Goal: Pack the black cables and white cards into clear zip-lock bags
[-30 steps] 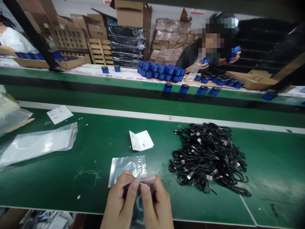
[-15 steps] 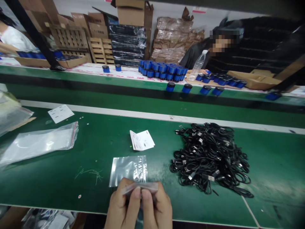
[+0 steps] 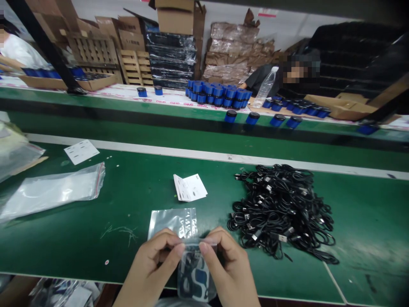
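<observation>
My left hand and my right hand pinch the top edge of a small clear zip bag at the near edge of the green table. Inside the bag I can see a dark coiled cable and a white card. Both thumbs and forefingers press on the bag's seal strip. Just beyond my fingers an empty clear bag lies flat on the table. A heap of black cables sits to the right of my hands. A small stack of white cards lies further back at the middle.
Larger clear bags lie at the left, with a white card behind them. Across a green conveyor, blue cylinders, a water bottle and cardboard trays stand by a seated person. Boxes and pallets are stacked behind.
My hands have spread apart along the bag's top edge and the filled bag now hangs in plain view. The person opposite has bent lower.
</observation>
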A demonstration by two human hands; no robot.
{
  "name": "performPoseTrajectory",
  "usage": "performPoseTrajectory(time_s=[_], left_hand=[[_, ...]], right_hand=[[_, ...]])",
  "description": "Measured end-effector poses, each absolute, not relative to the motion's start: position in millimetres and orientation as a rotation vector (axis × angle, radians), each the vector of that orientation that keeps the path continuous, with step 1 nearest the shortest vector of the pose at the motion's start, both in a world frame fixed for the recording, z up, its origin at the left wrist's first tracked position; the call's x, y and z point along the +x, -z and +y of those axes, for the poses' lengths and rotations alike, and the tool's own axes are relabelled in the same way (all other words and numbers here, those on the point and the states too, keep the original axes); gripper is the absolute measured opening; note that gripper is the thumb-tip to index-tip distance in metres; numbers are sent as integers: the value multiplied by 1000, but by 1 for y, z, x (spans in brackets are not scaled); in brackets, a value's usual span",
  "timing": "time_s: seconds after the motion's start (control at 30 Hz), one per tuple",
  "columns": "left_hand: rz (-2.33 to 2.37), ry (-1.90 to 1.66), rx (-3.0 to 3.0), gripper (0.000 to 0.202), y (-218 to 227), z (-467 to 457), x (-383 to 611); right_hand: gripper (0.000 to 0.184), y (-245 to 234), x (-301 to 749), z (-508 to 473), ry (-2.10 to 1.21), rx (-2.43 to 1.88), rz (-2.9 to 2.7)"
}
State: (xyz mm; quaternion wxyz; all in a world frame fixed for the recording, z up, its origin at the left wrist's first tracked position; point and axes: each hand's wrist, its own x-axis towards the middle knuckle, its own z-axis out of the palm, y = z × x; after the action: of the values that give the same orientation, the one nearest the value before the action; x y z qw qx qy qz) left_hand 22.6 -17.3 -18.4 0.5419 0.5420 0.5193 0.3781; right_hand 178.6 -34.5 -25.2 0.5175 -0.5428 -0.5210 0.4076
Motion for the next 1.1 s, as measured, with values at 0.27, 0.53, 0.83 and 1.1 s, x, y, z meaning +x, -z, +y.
performPoseTrajectory(time_s=[0.27, 0.53, 0.83, 1.1], left_hand=[[1195, -897, 1498, 20, 21, -17, 17], [1199, -870, 1398, 17, 22, -17, 24], [1229, -831, 1421, 21, 21, -17, 22], [1240, -846, 1385, 19, 22, -14, 20]], right_hand=[[19, 26, 177, -34, -936, -1308, -1277], [16, 29, 174, -33, -1002, -1249, -1357], [15, 27, 181, -31, -986, -1292, -1469], [17, 28, 180, -36, -894, -1169, -1474]])
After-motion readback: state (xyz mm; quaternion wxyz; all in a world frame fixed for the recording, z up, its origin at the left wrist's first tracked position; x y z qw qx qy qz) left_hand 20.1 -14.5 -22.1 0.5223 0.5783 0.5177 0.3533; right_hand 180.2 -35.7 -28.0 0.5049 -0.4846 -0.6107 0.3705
